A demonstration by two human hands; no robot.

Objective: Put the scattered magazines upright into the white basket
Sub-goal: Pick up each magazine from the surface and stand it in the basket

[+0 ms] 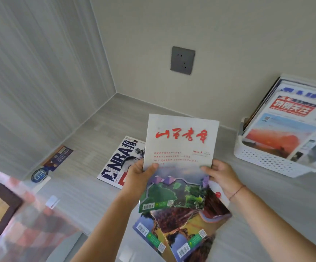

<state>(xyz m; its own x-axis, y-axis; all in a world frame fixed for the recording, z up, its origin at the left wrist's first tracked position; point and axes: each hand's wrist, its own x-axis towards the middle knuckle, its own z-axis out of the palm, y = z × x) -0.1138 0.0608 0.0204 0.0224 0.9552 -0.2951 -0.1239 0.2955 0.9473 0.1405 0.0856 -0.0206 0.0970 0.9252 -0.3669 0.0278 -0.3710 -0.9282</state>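
Nearest you: two landscape-cover magazines (183,229) lying flat and overlapped on the floor (89,186), barcodes showing, directly under the held one. Your hands are both clamped on one magazine with red calligraphy title (179,148), held up roughly upright above the floor. Left hand (140,176) grips its left edge, thumb on the cover. Right hand (221,176) grips its right edge, fingers spread along the side; thin red string bracelet (236,191) on that wrist. Hands are apart, one per edge.

NBA magazine (121,161) lies flat on the floor just left of the held magazine, partly hidden behind it and your left hand.

White basket (266,161) sits on the floor well right of the held magazine, against the wall. It already has several magazines (285,121) in it, standing but leaning, front one with a red title block and a sunset photo.

Grey wall socket (182,60) above the held magazine. Blue round badge with a lanyard card (49,165) on the floor far left of it, by the corner.
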